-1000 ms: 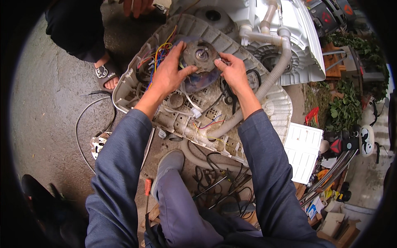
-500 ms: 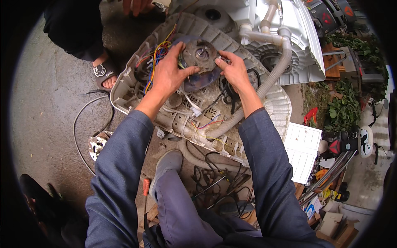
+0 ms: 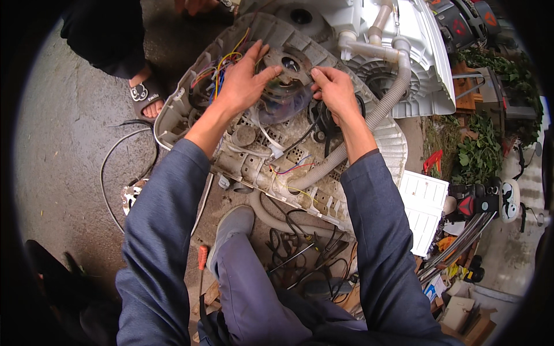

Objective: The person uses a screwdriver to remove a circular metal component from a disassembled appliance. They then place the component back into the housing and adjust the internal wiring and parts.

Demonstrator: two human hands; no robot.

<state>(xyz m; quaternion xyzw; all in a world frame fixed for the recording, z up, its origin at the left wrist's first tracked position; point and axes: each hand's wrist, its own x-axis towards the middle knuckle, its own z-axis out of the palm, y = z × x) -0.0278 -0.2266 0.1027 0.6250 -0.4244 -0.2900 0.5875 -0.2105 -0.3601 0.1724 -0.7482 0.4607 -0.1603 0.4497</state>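
Plastic housing [image 3: 389, 141] holds coloured wires [image 3: 219, 74] beside the left hand [image 3: 243, 86].

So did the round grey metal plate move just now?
Yes: the plate moved slightly up and right in the picture, away from the white plastic connector.

A grimy round part [image 3: 298, 74] with a central hole, blurred but probably metal, is held over a dirty base [image 3: 259, 173].

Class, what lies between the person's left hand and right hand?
The head view shows a grimy round part with a central opening between the left hand and the right hand.
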